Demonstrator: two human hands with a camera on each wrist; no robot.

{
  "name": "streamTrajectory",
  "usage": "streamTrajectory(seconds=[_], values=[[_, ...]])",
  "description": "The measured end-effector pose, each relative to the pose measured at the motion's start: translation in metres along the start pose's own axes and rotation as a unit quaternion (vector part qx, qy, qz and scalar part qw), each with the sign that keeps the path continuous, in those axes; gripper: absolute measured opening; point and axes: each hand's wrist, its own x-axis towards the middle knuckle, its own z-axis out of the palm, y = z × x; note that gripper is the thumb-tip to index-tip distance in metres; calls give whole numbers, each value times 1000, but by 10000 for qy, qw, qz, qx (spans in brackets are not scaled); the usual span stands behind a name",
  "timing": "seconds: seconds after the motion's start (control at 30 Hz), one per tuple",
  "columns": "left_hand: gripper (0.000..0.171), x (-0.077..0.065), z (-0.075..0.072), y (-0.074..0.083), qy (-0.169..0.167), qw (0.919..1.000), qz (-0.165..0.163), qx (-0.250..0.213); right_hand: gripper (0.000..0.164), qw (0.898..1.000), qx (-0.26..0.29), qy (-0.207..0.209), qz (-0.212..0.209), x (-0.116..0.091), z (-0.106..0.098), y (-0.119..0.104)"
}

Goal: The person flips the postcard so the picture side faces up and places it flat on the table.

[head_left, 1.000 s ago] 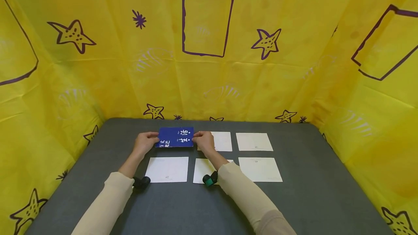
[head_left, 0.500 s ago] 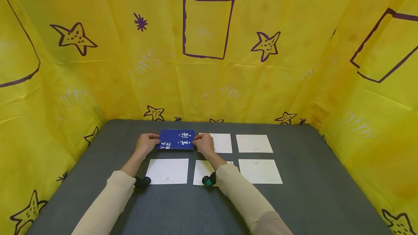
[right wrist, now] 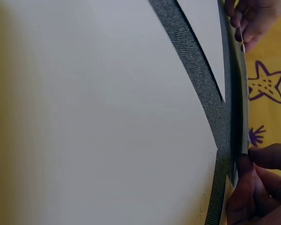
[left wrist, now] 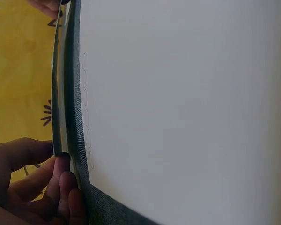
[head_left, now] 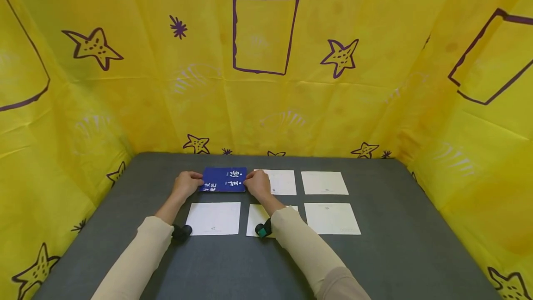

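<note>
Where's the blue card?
In the head view, left of centre: the left hand and right hand hold the blue card, just beyond the front-left white card.

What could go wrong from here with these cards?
The left hand and right hand pinch the blue card only at its ends, so it might slip or bend. In the head view, the right hand overlaps the back middle white card and might nudge it. The right wrist camera could brush the front middle white card.
</note>
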Motion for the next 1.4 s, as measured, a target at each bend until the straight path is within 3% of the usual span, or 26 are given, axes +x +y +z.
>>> streamTrajectory(seconds=[0.43,0.77,1.07,1.23,1.4], values=[[33,-1,0,-2,-146,9998,40,154,12,9979,-606,-201,-86,1,0,-3],[30,1,1,-4,-20,9986,22,531,13,9975,-35,-676,-208,7,-25,1],[28,-1,7,12,166,9993,244,239,17,9930,86,-955,-689,1,-42,1],[28,-9,16,24,97,9993,350,74,17,9901,-412,-741,-1117,-4,-48,10],[27,-14,25,34,75,9987,500,-36,18,9775,-1139,-677,-1641,-9,-57,20]])
